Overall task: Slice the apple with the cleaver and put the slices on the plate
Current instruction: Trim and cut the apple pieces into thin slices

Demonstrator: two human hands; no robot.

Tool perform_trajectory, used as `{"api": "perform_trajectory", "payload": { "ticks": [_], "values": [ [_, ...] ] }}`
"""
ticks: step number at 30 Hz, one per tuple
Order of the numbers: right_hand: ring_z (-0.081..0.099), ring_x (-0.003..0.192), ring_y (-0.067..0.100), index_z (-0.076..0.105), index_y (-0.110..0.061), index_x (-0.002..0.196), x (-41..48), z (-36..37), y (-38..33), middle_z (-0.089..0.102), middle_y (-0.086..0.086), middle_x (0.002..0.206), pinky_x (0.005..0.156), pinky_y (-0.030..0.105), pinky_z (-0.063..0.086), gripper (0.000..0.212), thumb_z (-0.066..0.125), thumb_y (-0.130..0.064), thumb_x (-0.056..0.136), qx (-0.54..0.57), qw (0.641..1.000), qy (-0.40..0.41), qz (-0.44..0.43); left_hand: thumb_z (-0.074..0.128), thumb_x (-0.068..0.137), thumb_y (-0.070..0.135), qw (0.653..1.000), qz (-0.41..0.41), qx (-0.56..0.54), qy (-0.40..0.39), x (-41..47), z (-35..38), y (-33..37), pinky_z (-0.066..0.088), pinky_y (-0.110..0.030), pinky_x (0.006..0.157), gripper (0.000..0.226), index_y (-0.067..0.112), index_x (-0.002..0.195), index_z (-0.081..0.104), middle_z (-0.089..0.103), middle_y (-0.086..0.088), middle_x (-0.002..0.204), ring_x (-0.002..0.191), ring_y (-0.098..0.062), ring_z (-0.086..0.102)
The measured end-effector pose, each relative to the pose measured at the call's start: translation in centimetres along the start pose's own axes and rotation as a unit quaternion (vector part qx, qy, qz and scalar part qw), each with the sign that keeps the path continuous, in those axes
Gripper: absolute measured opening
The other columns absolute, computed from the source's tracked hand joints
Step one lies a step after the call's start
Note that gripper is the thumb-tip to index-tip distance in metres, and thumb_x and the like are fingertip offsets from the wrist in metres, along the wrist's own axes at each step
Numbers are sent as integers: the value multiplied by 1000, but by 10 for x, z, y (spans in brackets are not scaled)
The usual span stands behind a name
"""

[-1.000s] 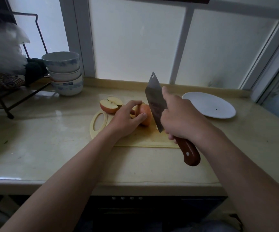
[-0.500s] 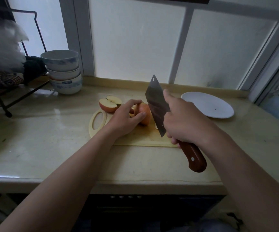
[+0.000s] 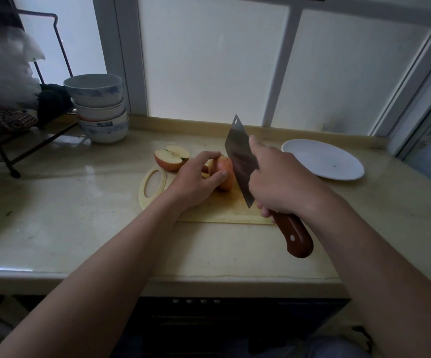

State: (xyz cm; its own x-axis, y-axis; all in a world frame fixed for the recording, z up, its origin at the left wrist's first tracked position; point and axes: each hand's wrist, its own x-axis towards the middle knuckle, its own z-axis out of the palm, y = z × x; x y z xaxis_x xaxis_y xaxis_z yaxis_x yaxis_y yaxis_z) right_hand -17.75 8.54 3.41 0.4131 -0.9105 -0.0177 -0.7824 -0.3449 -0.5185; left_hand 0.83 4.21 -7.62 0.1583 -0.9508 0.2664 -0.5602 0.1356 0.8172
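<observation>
My left hand [image 3: 196, 182] rests on the cutting board [image 3: 222, 210], with the thumb and fingertips curled around an apple piece [image 3: 225, 174] that stands on the board's middle. My right hand [image 3: 281, 184] is wrapped around the cleaver [image 3: 240, 156] where the blade meets the reddish wooden handle, forefinger lying along the blade's side. The blade tilts up over the board, just right of the apple piece; I cannot tell whether it touches it. Two more cut apple pieces [image 3: 171, 157] lie at the board's far left corner, cut faces up. The white plate [image 3: 322, 158] sits on the counter [image 3: 67, 215] to the right of the board. A stack of bowls [image 3: 98, 107] stands well beyond the board's left end; their blue markings are too blurred to read.
</observation>
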Motion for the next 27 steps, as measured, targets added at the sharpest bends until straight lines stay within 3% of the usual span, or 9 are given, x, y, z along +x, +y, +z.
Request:
{"api": "perform_trajectory", "payload": {
  "ticks": [8, 13, 17, 22, 27],
  "values": [
    [73, 60, 20, 1, -36, 167, -5, 4, -2, 67, 8, 87, 48, 29, 60, 87, 42, -2, 99, -31, 999, -4, -5, 65, 95, 39, 1000, 2, -1, 6, 2, 2, -4, 41, -14, 72, 54, 34, 145, 44, 53, -1, 137, 112, -12, 53],
    [70, 55, 19, 0, -33, 167, 4, 10, -5, 62, 8, 89, 37, 21, 50, 85, 43, -6, 99, -51, 999, -4, -8, 65, 95, 39, 1000, 15, 18, 14, 3, 2, -5, 39, -12, 73, 55, 30, 146, 45, 56, -2, 136, 112, -12, 54],
    [65, 49, 17, 0, -31, 168, 14, 19, -1, 62, 10, 92, 35, 20, 45, 87, 43, -4, 98, -55, 998, -16, -8, 66, 95, 38, 999, 23, 21, 17, 3, 3, -5, 43, -19, 78, 57, 27, 146, 46, 58, -3, 135, 112, -12, 56],
    [62, 39, 13, 2, -29, 167, 27, 28, 3, 65, 12, 89, 36, 22, 47, 90, 42, 1, 92, -80, 996, -41, -4, 67, 95, 37, 999, 25, 26, 19, 3, 2, -4, 43, -25, 85, 56, 26, 146, 46, 59, -3, 132, 111, -13, 57],
    [65, 46, 16, 0, -32, 167, 31, 26, 6, 69, 13, 88, 42, 26, 55, 91, 42, 1, 93, -67, 996, -61, 14, 67, 95, 37, 1000, 22, 17, 16, 3, 1, -5, 46, -27, 87, 56, 29, 146, 46, 59, -3, 132, 112, -14, 57]
  ]
}}
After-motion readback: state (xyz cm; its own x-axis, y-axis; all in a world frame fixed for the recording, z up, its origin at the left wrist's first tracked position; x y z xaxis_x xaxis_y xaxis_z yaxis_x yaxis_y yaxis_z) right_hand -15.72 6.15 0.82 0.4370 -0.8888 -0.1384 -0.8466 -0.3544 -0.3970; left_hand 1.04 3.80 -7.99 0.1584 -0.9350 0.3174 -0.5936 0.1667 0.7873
